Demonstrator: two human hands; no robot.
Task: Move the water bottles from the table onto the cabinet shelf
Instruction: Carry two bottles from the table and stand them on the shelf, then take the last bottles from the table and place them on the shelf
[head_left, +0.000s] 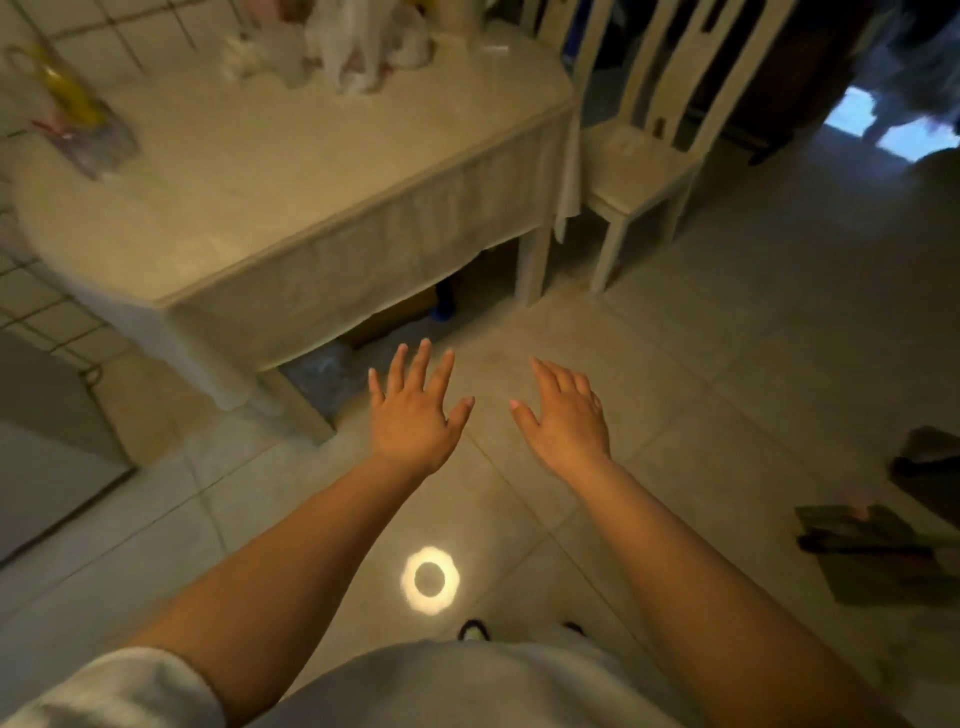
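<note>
Over the tiled floor (675, 338), both hands empty.
Left hand (413, 415) and right hand (563, 415) spread flat, near the tabletop (291, 156).

Bags (363, 36) on the table (311, 156) are blurred; contents cannot be told.

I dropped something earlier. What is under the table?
Under the table, past the cloth's hem, show a brown box, a blue object and crinkled plastic. The hanging cloth hides everything further in.
</note>
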